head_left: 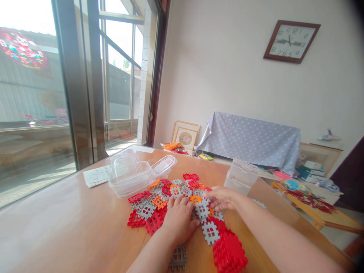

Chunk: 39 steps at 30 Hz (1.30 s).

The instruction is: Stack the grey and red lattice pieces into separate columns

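Note:
A loose pile of flat square interlocking building tiles in red, grey and orange lies on the wooden table (71, 227). My left hand (180, 218) rests palm down on the near middle of the pile, its fingers stretched over the tiles. At the pile's right edge, my right hand (223, 197) touches the tiles with extended fingers; its fingertips are partly hidden. A stack of red tiles (231, 250) stands near the front, beside a grey tile (211, 232). Another grey tile (178, 258) lies under my left forearm, partly covered.
Behind the pile at left are a clear plastic container (129, 178), a lid (164, 166) and a paper sheet (95, 176). Another translucent box (240, 176) stands at back right. A glass window borders the table's left side; a cloth-covered object (250, 140) is beyond.

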Each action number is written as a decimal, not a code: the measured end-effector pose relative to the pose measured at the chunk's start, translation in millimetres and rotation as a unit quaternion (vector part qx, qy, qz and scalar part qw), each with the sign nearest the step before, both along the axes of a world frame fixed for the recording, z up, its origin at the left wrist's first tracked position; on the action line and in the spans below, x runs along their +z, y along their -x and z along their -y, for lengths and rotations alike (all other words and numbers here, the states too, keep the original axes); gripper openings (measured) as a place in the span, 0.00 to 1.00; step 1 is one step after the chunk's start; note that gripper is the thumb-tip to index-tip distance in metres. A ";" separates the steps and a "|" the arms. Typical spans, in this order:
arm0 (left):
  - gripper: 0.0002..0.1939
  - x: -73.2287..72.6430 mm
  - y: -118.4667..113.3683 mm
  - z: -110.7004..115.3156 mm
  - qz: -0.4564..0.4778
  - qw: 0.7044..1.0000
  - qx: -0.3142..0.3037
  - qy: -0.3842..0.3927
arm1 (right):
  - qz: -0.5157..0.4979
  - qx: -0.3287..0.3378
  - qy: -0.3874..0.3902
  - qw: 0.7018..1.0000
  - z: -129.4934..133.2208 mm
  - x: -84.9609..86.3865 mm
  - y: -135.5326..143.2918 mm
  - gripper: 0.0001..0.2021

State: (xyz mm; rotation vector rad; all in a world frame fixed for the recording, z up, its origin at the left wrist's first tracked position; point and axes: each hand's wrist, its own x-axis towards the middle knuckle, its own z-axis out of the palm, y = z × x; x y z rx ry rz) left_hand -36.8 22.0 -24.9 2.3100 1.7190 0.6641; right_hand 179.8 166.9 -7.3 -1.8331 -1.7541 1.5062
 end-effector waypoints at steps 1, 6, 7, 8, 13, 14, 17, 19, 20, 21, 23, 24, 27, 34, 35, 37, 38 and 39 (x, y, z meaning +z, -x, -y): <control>0.20 -0.4 -0.1 -0.1 0.001 1.000 0.000 -0.002 | -0.013 0.007 0.008 1.000 0.8 -0.6 1.1 0.20; 0.20 -2.2 -0.9 -0.5 0.007 1.000 0.000 -0.010 | -0.038 -0.003 0.013 0.999 0.4 -6.0 3.5 0.14; 0.20 -2.4 -1.1 -0.7 0.010 1.000 0.002 -0.009 | -0.042 -0.008 0.013 0.999 -0.5 -6.1 3.2 0.13; 0.21 -2.6 -1.2 -0.9 0.014 1.000 0.004 -0.008 | -0.047 -0.013 0.013 0.999 -1.4 -5.5 2.8 0.13; 0.27 -8.3 -1.9 -5.5 0.055 0.998 0.026 0.003 | -0.094 -0.010 0.010 0.995 -2.0 9.4 7.9 0.12; 0.30 -10.6 -2.0 -7.1 0.068 0.997 0.030 0.002 | -0.106 -0.002 0.010 0.994 -0.2 13.9 11.7 0.12; 0.41 -17.7 -2.6 -12.9 0.116 0.992 0.043 -0.018 | -0.141 0.029 0.007 0.990 10.8 27.6 28.9 0.12; 0.46 -20.6 -2.5 -16.9 0.148 0.986 0.058 -0.042 | -0.163 0.055 0.009 0.985 21.6 36.4 42.4 0.12; 0.47 -21.1 -2.2 -18.7 0.159 0.983 0.067 -0.056 | -0.175 0.069 0.012 0.982 27.0 40.5 48.5 0.13; 0.47 -21.0 -1.7 -20.0 0.167 0.980 0.077 -0.071 | -0.187 0.088 0.017 0.978 31.8 44.3 53.5 0.15; 0.45 -18.7 -0.4 -21.0 0.170 0.975 0.102 -0.103 | -0.191 0.118 0.016 0.974 37.8 50.4 58.9 0.21; 0.44 -16.7 0.2 -20.6 0.164 0.973 0.114 -0.117 | -0.171 0.127 0.002 0.977 38.4 52.2 58.8 0.23; 0.44 -9.1 0.3 -15.1 0.125 0.977 0.112 -0.128 | -0.043 0.121 -0.074 0.989 30.6 51.0 46.4 0.25; 0.60 -2.8 -9.9 0.4 -0.001 0.998 0.013 -0.056 | 0.198 0.109 -0.084 0.970 7.1 23.2 -11.1 0.27; 0.60 -4.7 -11.6 0.9 -0.011 0.998 0.007 -0.055 | 0.217 0.114 -0.076 0.966 7.8 19.3 -16.6 0.27; 0.60 -9.6 -14.7 0.7 -0.025 0.998 0.000 -0.052 | 0.234 0.120 -0.061 0.963 11.5 12.6 -23.8 0.28; 0.61 -12.1 -16.1 0.3 -0.029 0.998 -0.001 -0.048 | 0.227 0.120 -0.052 0.965 13.7 9.7 -25.6 0.28; 0.61 -14.4 -17.4 -0.1 -0.032 0.999 -0.001 -0.044 | 0.212 0.115 -0.041 0.970 15.8 7.2 -26.5 0.28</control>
